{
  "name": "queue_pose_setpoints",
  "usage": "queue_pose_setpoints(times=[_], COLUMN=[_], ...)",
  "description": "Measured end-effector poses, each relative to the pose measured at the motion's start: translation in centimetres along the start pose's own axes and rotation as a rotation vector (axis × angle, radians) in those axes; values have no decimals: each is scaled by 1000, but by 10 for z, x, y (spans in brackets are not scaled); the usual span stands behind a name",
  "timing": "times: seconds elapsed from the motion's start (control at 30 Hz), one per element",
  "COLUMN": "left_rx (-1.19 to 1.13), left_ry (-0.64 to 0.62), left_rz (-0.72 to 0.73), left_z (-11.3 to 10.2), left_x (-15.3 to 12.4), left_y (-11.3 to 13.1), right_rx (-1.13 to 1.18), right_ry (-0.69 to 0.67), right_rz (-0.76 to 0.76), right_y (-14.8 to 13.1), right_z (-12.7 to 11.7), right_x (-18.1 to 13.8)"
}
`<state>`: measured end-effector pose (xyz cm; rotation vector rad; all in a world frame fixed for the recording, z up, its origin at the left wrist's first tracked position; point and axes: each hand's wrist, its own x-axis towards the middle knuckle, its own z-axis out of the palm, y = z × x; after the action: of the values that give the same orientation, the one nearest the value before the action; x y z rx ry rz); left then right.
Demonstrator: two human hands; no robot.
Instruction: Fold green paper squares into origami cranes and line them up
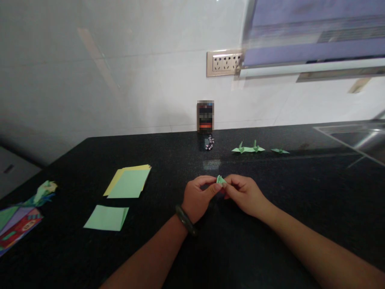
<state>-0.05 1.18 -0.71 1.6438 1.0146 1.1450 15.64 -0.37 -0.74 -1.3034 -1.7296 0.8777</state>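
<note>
A small folded piece of green paper (pixel 220 180) is pinched between both my hands just above the black countertop (pixel 270 241). My left hand (pixel 198 196) grips its left side with thumb and fingers curled; a dark bangle sits on that wrist. On the paper's right side, my right hand (pixel 243 194) is closed around it. Most of the paper is hidden by my fingers.
A stack of green and yellow paper sheets (pixel 129 181) lies to the left, a folded green sheet (pixel 106 218) nearer. Green paper cranes (pixel 248 148) stand at the back. A phone (pixel 205 117) leans on the wall. Coloured papers (pixel 18 224) lie at the far left; a sink (pixel 357 136) is at right.
</note>
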Motion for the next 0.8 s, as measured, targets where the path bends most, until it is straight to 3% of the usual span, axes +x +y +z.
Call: queue_pose_setpoints(times=[0.8], left_rx=[36], left_ry=[-33], left_rz=[-83], left_z=[-2], left_x=[1], left_y=[-11], right_rx=[-24], right_ry=[-6], right_rz=[1], right_y=[1], right_z=[0], right_x=[1])
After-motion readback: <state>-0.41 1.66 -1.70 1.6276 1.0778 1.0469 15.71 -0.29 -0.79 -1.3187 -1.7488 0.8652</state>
